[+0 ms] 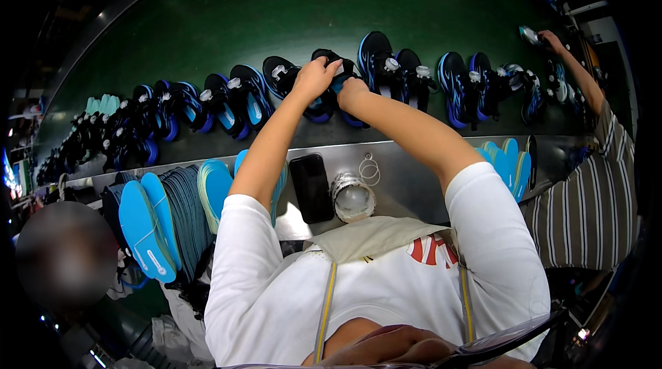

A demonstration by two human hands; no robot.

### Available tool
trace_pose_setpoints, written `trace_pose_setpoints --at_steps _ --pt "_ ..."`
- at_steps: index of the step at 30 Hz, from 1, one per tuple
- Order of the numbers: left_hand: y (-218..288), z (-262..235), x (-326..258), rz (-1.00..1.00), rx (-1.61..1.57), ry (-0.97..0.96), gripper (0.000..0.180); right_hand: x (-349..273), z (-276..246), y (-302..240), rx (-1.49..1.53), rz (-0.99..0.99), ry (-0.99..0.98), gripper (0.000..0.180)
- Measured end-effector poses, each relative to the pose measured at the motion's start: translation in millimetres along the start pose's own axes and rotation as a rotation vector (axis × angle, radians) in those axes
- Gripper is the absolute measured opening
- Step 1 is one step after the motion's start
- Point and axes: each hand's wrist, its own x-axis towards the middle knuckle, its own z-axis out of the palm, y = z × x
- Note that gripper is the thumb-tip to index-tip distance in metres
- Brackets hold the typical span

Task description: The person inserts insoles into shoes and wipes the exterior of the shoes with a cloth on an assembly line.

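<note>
Both of my hands are on one black and blue sports shoe that stands toe-away on the green table. My left hand is closed on its upper near the tongue, fingertips at the pale patch there. My right hand is curled at the shoe's opening, its fingertips partly hidden, beside a bit of blue inside the shoe. The mate of this shoe lies partly under my left wrist. Close on the left is another black shoe with white stuffing, and on the right stands a black shoe with a blue-edged sole.
Shoes line the green table on both sides. Along the metal ledge are stacks of blue insoles, a black phone, a roll of tape and thin rings. At right, a co-worker's hand holds a shoe.
</note>
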Motion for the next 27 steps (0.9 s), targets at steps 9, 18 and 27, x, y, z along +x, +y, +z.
trace_pose_setpoints --at_steps 9,18,27 --pt "9 0 5 0.084 0.179 0.175 0.045 8 2 9 -0.222 -0.261 -0.151 0.028" --pt "1 -3 3 0.615 0.693 0.087 0.029 -43 0 20 0.207 -0.354 -0.139 0.048" --pt "-10 0 15 0.659 0.872 -0.025 0.022 -110 64 23 0.608 -0.200 1.086 0.044"
